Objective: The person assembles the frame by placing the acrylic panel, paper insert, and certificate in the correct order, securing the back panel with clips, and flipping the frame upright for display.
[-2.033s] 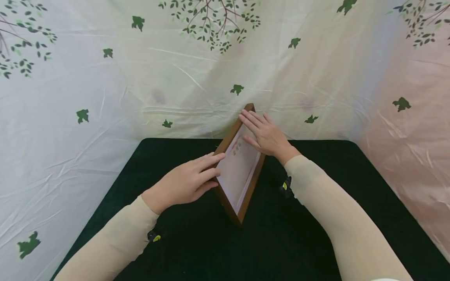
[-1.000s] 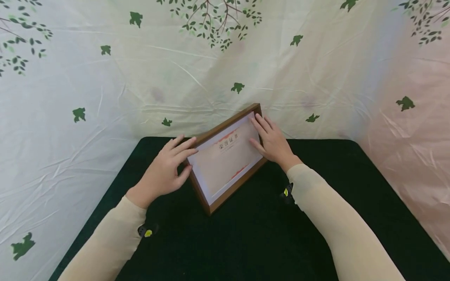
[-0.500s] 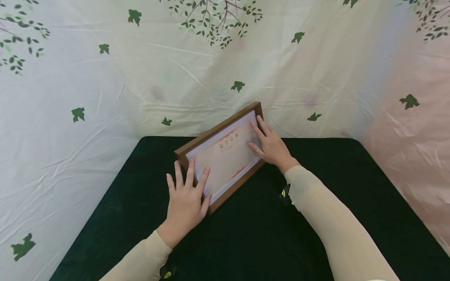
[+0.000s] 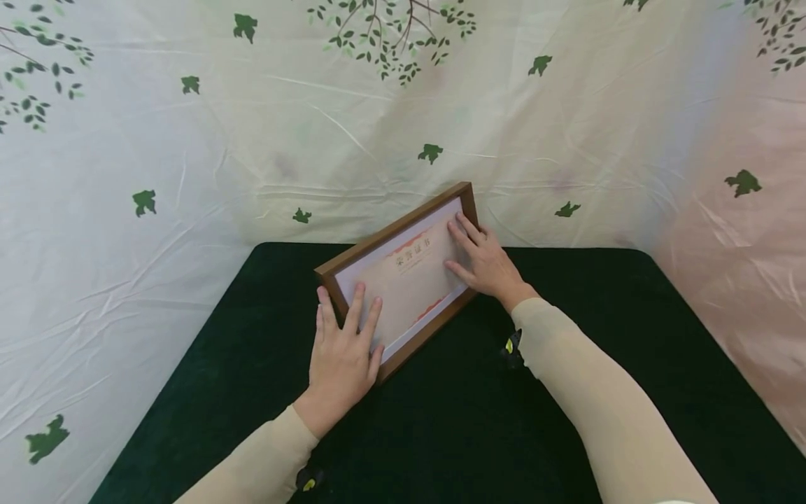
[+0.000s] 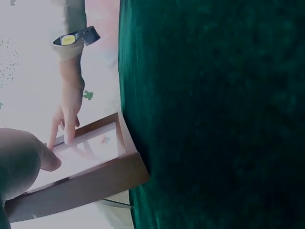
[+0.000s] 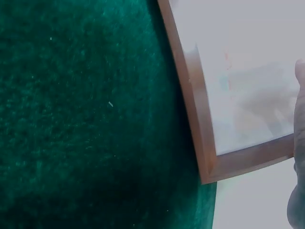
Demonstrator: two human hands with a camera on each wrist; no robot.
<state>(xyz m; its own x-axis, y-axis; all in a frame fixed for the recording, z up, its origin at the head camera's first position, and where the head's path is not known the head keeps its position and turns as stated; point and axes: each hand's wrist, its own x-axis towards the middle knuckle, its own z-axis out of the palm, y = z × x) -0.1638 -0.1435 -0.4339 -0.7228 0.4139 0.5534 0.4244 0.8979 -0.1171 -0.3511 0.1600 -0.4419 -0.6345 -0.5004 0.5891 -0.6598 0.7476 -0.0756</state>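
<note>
A brown wooden picture frame stands tilted at the back of the table, its left side nearer the person. Behind its front lies a pale certificate with red trim and dark lettering. My left hand rests at the frame's left side, fingers spread and straight, some over the front and others along the outer edge. At the right side, my right hand lays extended fingers across the front near the border. In the right wrist view, a lower corner of the wooden frame meets the cloth and the hand shows only at the edge.
Dark green cloth covers the table. A pale curtain printed with leaves and branches hangs behind it, close to the frame's upper right corner. Each wrist carries a small black device with a yellow patch.
The frame has turned from nearly edge-on to face the person more, its left side swinging left. The left hand has shifted lower on that side with fingers pointing up; the right hand stays at the right edge.
</note>
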